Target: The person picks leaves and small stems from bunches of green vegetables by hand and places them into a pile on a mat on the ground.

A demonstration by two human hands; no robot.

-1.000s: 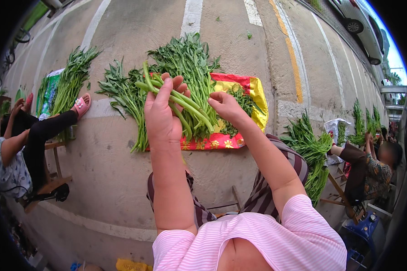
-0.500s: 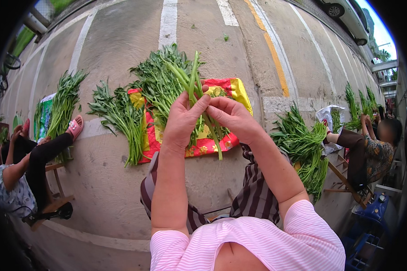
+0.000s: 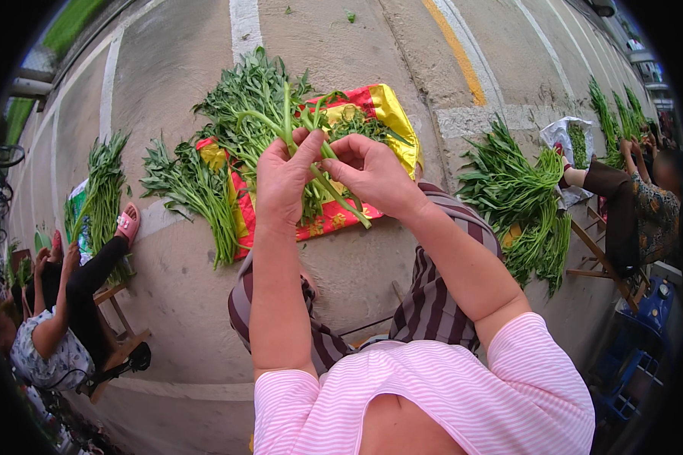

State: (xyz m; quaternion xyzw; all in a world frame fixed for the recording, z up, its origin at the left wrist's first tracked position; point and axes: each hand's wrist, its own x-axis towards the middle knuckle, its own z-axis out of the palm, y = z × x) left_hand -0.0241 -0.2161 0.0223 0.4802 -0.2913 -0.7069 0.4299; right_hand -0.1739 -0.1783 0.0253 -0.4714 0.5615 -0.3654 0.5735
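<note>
Long green stems, water spinach by their look point(image 3: 287, 106), are gathered in my left hand point(image 3: 282, 180), whose fingers are closed round them. My right hand point(image 3: 372, 173) meets it at the fingertips, with thumb and forefinger pinched on the same stems. Their lower ends slant down to the right beneath my hands. Under them a red and yellow sack point(image 3: 395, 114) lies on the ground, bearing a leafy heap of water spinach point(image 3: 243, 95). Another leafy bunch point(image 3: 212, 208) lies at the sack's left edge. Shorter leafy pieces point(image 3: 355, 125) rest on its right part.
Big bundles of greens lie to the right point(image 3: 508, 174) and left point(image 3: 105, 182). A seated person point(image 3: 49, 330) is at the left, another point(image 3: 656, 208) at the right beside a white bag point(image 3: 565, 136). Blue crates point(image 3: 634, 371) stand at the lower right. Painted lines cross the concrete.
The view has shifted a little. The stem tops in my left hand now spread apart, one bending left. My right fingers have stayed close to the left ones. The person at the left has raised their hands.
</note>
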